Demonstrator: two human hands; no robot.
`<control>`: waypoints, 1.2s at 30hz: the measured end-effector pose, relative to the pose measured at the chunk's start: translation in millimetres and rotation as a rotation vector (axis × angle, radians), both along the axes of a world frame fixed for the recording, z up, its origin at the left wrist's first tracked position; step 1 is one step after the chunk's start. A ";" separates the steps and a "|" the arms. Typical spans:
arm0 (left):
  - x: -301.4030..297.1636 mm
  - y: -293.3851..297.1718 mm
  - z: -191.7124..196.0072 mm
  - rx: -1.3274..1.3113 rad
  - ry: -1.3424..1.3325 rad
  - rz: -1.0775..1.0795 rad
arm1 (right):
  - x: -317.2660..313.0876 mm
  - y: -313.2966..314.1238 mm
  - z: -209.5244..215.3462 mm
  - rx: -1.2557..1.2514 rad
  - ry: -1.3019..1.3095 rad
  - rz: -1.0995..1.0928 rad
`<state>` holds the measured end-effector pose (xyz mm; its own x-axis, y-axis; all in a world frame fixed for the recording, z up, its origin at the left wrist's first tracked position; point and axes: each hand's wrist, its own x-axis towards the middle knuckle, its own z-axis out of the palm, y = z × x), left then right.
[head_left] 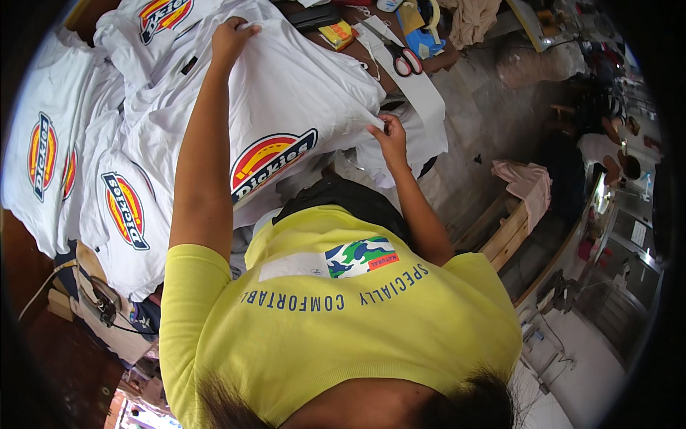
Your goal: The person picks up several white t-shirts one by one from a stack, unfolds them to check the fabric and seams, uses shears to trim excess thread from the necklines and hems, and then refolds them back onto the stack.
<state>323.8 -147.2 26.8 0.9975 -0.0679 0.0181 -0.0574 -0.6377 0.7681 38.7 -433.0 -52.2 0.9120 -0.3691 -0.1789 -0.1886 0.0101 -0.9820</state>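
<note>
A white T-shirt [307, 89] with a red, yellow and dark blue printed emblem is spread in front of me and hangs over the table's near edge. My left hand [232, 39] is closed on its cloth at the far side, arm stretched out. Nearer and to the right, my right hand [391, 141] pinches the edge of the same shirt between thumb and fingers. The cloth is drawn between the two hands. More white T-shirts [78, 136] with the same emblem lie heaped to the left, partly under this one.
Scissors [406, 63] with black and red handles lie on a white paper strip [423, 100] at the right. Beyond are a yellow packet [337, 33], a black object [314, 17] and a tape roll [432, 13]. A wooden bench [507, 232] bears pink cloth; people [607, 154] sit farther right.
</note>
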 end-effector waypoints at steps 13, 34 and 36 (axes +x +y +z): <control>-109.4 99.6 -15.6 -0.913 0.110 -0.029 | -35.8 20.0 4.9 -0.848 -0.299 0.088; -170.9 114.6 -19.1 -1.187 0.452 0.180 | -40.1 21.1 -5.5 -0.893 -0.271 0.200; -172.2 113.2 -18.7 -1.188 0.440 0.185 | -39.5 22.7 -4.4 -0.887 -0.286 0.181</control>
